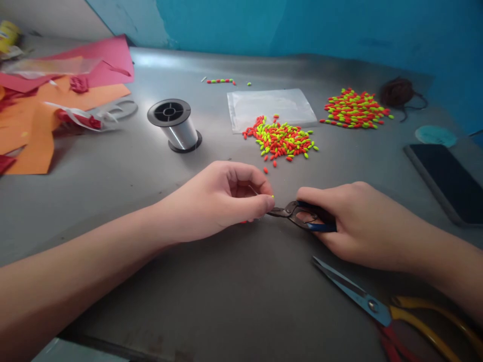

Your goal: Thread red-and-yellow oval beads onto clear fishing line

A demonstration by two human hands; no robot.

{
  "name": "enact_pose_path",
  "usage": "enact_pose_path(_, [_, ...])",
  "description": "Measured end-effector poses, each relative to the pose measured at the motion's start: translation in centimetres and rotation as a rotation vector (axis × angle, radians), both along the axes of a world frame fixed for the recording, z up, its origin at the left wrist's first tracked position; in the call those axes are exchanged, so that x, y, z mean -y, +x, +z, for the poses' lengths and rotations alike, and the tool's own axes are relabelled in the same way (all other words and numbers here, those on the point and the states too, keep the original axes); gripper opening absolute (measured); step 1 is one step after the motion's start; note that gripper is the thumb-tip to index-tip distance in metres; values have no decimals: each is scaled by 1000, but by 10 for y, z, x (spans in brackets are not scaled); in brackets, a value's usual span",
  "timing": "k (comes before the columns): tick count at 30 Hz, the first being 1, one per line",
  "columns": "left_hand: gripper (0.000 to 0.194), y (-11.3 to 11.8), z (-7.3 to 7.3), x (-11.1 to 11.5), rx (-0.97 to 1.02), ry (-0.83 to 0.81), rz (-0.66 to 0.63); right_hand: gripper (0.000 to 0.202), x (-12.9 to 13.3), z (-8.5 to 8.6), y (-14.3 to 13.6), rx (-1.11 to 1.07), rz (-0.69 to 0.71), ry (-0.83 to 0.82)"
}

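My left hand [222, 201] is pinched closed near the middle of the table. A small yellow-green bead [272, 196] peeks out at its fingertips, and a bit of red shows beneath them; most of what it holds is hidden. Wrapped around the blue handles of a pair of pliers [292, 211] is my right hand [358, 218]. The jaws of the pliers meet the left fingertips, and their tips are covered by the thumb. Beyond the hands lies a heap of red and yellow-green beads [283, 138], partly on a clear plastic bag [271, 103].
A spool of clear line [177, 125] stands at the left. Scissors [372, 304] lie near my right forearm. Farther right are a phone [449, 181], a second bead heap [352, 108] and dark yarn [398, 93]. Coloured paper [86, 98] covers the far left.
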State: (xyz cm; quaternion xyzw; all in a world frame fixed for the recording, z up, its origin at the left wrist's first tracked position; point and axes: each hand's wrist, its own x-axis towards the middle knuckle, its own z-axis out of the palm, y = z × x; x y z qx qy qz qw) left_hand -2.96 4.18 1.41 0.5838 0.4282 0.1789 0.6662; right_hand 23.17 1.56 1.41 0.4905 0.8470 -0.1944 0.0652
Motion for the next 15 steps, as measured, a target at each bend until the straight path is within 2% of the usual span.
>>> enact_pose_path(15, [17,1,-1,0,4,-17,-22,14,1,-2,0,15,5,39])
